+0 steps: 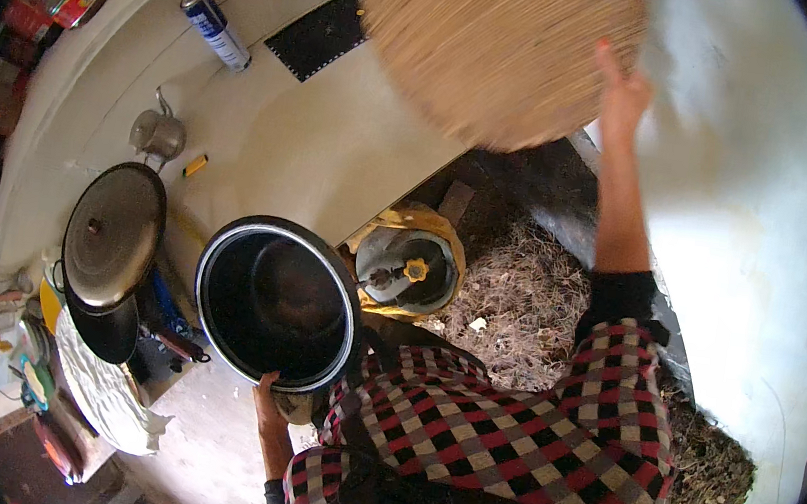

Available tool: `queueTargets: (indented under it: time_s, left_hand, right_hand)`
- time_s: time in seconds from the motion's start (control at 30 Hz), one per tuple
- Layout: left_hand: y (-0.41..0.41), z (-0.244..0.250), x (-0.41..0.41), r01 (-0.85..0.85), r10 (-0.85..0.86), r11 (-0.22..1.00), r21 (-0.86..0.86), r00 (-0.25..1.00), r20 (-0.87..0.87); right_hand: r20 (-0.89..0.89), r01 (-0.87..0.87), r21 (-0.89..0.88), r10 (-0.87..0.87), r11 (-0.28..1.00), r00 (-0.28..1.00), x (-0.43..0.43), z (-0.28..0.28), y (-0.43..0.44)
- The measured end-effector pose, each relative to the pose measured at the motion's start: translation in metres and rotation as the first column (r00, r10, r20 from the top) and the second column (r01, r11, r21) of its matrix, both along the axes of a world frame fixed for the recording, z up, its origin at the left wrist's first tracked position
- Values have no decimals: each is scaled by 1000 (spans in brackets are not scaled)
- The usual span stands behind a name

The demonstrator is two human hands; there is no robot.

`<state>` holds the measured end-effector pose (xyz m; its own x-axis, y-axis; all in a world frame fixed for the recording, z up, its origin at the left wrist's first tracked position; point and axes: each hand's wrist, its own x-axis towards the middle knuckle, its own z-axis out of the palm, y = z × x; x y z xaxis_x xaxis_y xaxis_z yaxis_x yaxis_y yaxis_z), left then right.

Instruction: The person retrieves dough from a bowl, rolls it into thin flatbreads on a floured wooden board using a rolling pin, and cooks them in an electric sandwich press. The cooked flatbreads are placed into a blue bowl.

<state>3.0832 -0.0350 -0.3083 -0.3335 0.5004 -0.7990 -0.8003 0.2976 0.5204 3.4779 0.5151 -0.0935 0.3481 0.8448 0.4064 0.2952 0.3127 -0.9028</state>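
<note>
A deep dark pot (269, 303) with a pale metal rim is tilted so its mouth faces up towards me; the inside looks bare. My left hand (269, 405) grips the pot's lower rim. Raised at the top of the view is a large round lid-like disc of thin plant stalks (501, 45), slightly blurred. My right hand (625, 98) grips it by its right edge, thumb on the face. Just right of the pot, below the counter's edge, stands a gas cylinder (409, 269) with a yellow valve knob.
The counter (327, 137) bears a spray can (215, 29), a black sheet (317, 33), a small metal pot (158, 135) and a yellow lighter (196, 165). A lidded pan (113, 235) stands left. Dry needles (518, 304) are heaped on the floor beside a white wall (738, 293).
</note>
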Motion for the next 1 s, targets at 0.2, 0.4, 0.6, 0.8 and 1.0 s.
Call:
queueTargets:
  time_s: [0.2, 0.4, 0.6, 0.8, 1.0]
  left_hand:
    - [-3, -5, 3, 43, -47, 998, -39, 994, -98]
    - [-8, 10, 8, -30, 29, 998, -62, 999, -20]
    - [-12, 11, 20, -59, 55, 998, -16, 981, -186]
    - [1, 15, 13, -116, 96, 988, -106, 981, -170]
    - [72, 7, 8, -112, 104, 993, -33, 978, -180]
  right_hand:
    - [594, 230, 204, -307, 952, 743, 86, 26, 133]
    - [790, 437, -44, -236, 898, 566, 153, -34, 242]
    - [875, 475, 100, -305, 874, 377, 254, -16, 306]
    - [896, 524, 87, -296, 847, 330, 219, -71, 270]
    - [903, 522, 226, -378, 823, 205, 228, -53, 252]
